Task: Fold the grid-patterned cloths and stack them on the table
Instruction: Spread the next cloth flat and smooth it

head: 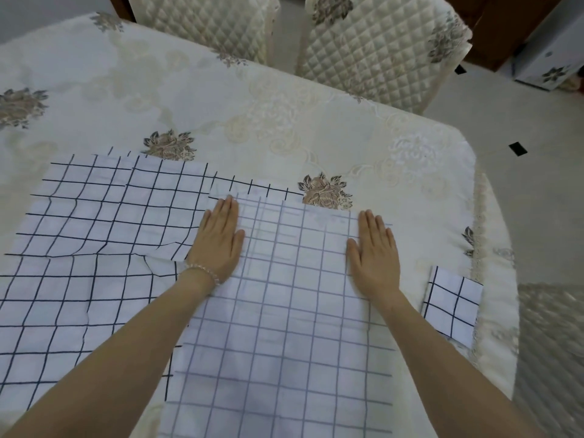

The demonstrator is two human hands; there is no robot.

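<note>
Pressing 2 hands flat on grid cloth (pixel 284 311), fingers spread.
Left hand (pixel 218 238) at its 10 o'clock corner, right hand (pixel 374 251) at 2; cloth at counter (pixel 284 121) 6 o'clock edge.

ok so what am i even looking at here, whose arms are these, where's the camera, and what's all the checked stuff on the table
There is no machine here. A person wears a camera on their head, so this single picture looks forward and down along their own two bare arms.

The left hand, with a bead bracelet at the wrist, and the right hand both lie flat, fingers straight, on a pale grid cloth spread in front of the person. They press on it; neither hand grips anything.

To the left lies a darker-lined grid cloth, spread out and slightly wrinkled. Near the table's right edge sits a small folded grid cloth, apart from the others.

Everything rests on a cream tablecloth with flower motifs. Two quilted chairs stand at the far side.
</note>
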